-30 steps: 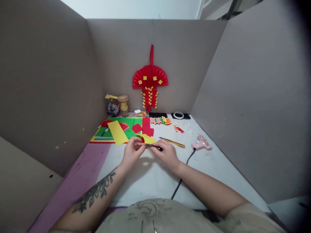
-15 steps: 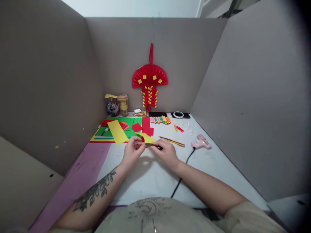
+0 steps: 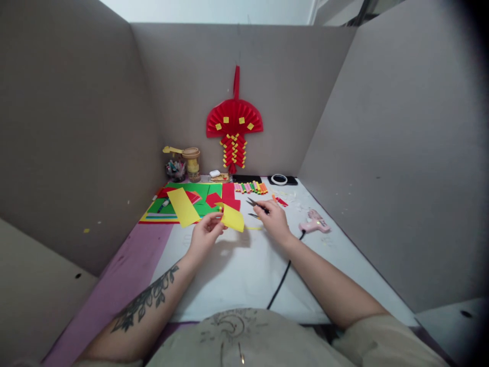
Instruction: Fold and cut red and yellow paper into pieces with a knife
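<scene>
My left hand (image 3: 207,230) pinches the left edge of a curved yellow piece of paper (image 3: 233,218), with a bit of red showing at that edge. The paper is lifted above the white tabletop. To its right, my right hand (image 3: 274,219) is closed around dark scissors (image 3: 258,205), whose blades stand apart and point up and left, away from the paper. A thin yellow strip (image 3: 252,228) lies on the table between the two hands. Partly covered by my right hand is a pencil (image 3: 253,215).
Coloured paper sheets (image 3: 214,188) and a yellow rectangle (image 3: 183,207) lie at the left. Rolled paper tubes (image 3: 251,188) line the back. A pink glue gun (image 3: 315,222) with a black cord rests at the right. A red fan ornament (image 3: 235,118) hangs on the rear panel.
My right hand has moved right with the scissors, away from the paper. The scissors' blades have come apart. The yellow paper now shows more fully in my left hand.
</scene>
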Demonstrator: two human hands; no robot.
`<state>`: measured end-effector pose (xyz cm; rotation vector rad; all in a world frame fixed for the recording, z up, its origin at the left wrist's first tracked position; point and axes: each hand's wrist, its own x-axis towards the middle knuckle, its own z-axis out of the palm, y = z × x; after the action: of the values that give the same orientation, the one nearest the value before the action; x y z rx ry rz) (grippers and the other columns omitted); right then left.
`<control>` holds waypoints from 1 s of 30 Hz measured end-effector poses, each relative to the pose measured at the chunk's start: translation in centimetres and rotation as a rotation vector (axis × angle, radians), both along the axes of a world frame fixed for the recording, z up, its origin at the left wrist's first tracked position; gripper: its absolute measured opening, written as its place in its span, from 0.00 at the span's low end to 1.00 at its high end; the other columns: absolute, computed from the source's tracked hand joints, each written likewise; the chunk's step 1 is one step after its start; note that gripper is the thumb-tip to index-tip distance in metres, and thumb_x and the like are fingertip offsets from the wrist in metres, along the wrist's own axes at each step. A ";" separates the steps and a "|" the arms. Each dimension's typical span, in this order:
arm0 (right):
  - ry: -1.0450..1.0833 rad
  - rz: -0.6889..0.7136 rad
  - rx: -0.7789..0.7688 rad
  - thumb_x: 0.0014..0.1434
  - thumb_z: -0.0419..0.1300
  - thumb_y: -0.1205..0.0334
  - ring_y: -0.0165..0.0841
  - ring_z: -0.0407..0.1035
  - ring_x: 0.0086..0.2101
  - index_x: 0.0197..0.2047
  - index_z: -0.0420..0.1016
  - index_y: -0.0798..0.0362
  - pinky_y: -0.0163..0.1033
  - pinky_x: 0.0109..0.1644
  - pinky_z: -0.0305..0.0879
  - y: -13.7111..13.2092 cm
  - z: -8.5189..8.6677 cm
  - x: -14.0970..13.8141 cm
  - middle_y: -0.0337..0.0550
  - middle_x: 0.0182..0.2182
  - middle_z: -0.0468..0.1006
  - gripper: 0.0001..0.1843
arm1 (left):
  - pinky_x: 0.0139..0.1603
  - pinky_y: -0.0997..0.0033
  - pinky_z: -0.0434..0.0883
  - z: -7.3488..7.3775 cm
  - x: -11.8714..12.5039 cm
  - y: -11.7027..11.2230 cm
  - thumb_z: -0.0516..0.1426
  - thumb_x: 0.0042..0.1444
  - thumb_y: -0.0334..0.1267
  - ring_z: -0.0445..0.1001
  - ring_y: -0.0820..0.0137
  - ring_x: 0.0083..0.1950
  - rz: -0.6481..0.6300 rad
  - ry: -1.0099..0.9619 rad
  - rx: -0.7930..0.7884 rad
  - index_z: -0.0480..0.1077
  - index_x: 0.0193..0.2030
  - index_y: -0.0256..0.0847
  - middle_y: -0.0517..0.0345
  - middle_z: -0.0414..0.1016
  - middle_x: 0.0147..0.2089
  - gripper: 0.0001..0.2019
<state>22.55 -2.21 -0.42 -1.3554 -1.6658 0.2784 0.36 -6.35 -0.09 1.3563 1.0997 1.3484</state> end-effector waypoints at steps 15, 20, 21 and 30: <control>0.311 0.488 -0.415 0.60 0.51 0.55 0.30 0.70 0.30 0.57 0.62 0.49 0.36 0.32 0.66 -0.4 -1.9 -2.1 0.42 0.36 0.76 0.22 | 0.37 0.71 0.71 -1.8 -2.2 2.3 0.61 0.44 0.44 0.75 0.68 0.36 0.111 0.011 -0.194 0.74 0.43 0.34 0.49 0.78 0.37 0.20; 0.414 0.580 -0.433 0.56 0.58 0.52 0.34 0.71 0.34 0.53 0.69 0.53 0.38 0.35 0.68 -2.2 -2.5 -4.5 0.45 0.38 0.77 0.24 | 0.33 0.71 0.70 -1.6 -1.6 1.7 0.59 0.46 0.45 0.75 0.67 0.34 -0.099 0.204 -0.241 0.74 0.40 0.33 0.51 0.77 0.33 0.18; 0.372 0.549 -0.406 0.56 0.57 0.52 0.35 0.71 0.36 0.50 0.72 0.54 0.40 0.38 0.68 -2.1 -2.6 -4.5 0.47 0.39 0.77 0.21 | 0.33 0.70 0.71 -1.5 -1.5 1.5 0.59 0.48 0.45 0.75 0.66 0.34 -0.134 0.250 -0.217 0.74 0.41 0.33 0.51 0.77 0.34 0.18; 0.099 0.579 0.020 0.59 0.54 0.52 0.41 0.60 0.55 0.53 0.71 0.51 0.50 0.59 0.55 -1.1 -1.9 -3.2 0.49 0.53 0.71 0.22 | 0.56 0.59 0.64 -0.6 -2.5 0.4 0.54 0.57 0.39 0.68 0.64 0.54 -0.162 0.760 0.672 0.70 0.53 0.43 0.49 0.72 0.51 0.17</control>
<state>19.39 -3.31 -2.29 -0.8015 -1.9399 0.6482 -2.11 -6.00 -0.70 2.5344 0.9879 1.1370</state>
